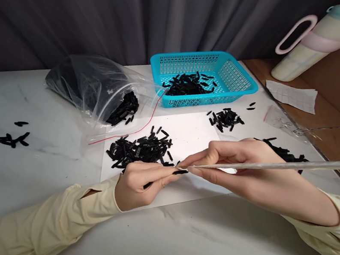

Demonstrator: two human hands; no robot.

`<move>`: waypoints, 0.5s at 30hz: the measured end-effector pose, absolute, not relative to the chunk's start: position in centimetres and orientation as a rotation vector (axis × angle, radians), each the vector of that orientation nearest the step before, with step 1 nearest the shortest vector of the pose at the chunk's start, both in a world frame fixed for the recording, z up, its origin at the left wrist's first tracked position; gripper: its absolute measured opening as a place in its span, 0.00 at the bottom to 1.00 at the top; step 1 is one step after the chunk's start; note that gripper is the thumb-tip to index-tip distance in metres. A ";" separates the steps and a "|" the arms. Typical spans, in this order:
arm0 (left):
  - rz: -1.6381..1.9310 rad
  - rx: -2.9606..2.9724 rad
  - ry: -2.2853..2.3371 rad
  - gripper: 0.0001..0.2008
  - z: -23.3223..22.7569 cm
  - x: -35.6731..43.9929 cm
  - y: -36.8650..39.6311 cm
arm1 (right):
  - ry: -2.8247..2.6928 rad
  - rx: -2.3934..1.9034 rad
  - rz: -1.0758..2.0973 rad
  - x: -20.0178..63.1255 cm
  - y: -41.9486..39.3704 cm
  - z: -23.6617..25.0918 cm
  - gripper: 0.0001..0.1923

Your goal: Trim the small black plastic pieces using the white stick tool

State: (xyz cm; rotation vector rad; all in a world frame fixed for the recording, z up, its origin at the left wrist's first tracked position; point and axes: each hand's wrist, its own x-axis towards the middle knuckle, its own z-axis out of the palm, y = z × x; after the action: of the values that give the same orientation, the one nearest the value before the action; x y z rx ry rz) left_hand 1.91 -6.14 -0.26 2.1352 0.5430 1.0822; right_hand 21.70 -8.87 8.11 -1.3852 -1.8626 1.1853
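Note:
My left hand (142,183) pinches a small, narrow black piece (180,172) between thumb and fingers, its end poking out past the fingertips. Close by, my right hand (248,168) is closed on a long, thin, pale rod-like strip (280,165), which runs out of view at the right edge. The strip's tip meets or nearly meets the black piece; whether they touch I cannot tell. Both hands are over a white paper sheet (190,130). Just behind my left hand lies a loose pile of similar black pieces (141,150).
A blue basket (245,89) of black pieces stands at the back, beside a clear zip bag (97,83) spilling more. Smaller piles lie right (226,119) and far left (12,140). Near the right edge are a tumbler (315,40) and a paper slip (295,95).

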 end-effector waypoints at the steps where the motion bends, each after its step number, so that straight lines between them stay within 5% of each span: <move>1: 1.083 2.134 0.540 0.11 -0.2 1.9 -6.1 | -1.846 -1.389 1.197 21.7 -8.8 8.1 0.11; 6: 1.073 2.136 0.533 0.12 -0.3 1.9 -6.0 | -1.907 -1.419 0.986 22.1 -8.5 7.4 0.09; 15: 1.167 2.358 0.602 0.08 2.2 2.8 -4.8 | -2.376 -1.281 -0.160 25.6 -8.6 0.6 0.16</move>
State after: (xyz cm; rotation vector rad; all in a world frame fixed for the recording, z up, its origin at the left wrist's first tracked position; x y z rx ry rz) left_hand 2.83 -4.77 2.17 2.3584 0.6017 1.1666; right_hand 25.56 -8.59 0.65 -1.2807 -2.3763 -0.1597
